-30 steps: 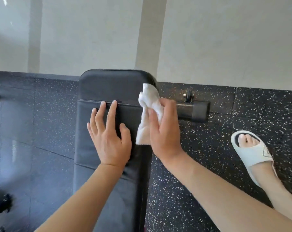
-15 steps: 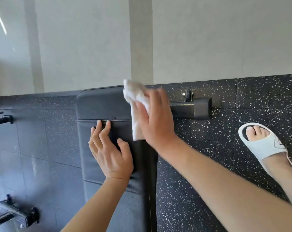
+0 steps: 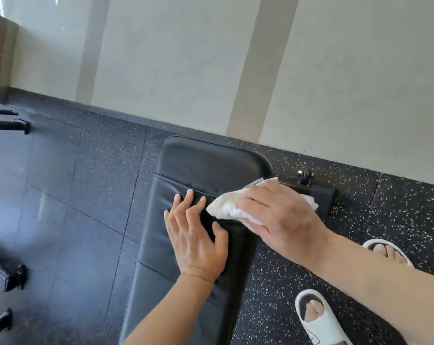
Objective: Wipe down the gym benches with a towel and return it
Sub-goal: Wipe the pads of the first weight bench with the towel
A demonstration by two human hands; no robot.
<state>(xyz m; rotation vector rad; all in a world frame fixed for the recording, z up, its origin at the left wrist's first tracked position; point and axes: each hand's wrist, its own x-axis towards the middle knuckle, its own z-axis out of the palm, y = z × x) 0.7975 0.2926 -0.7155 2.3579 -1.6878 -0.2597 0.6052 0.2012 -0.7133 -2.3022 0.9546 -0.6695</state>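
Note:
A black padded gym bench (image 3: 206, 165) runs from the bottom of the view up to the wall. My left hand (image 3: 194, 235) lies flat on its pad with the fingers spread, holding nothing. My right hand (image 3: 278, 215) presses a crumpled white towel (image 3: 226, 207) against the bench's right side, near the seam below the head pad. The towel's ends stick out on both sides of my hand.
The bench's black foot bar (image 3: 318, 192) with a small wheel (image 3: 306, 176) juts out to the right. My feet in white slides (image 3: 318, 322) stand on the speckled rubber floor (image 3: 385, 202). Black equipment parts (image 3: 9, 123) lie at the far left. A pale wall (image 3: 186, 58) is close behind.
My right hand has swept the towel down from the bench's top right corner onto the pad and turned it sideways. The view has tilted; my left hand stays put.

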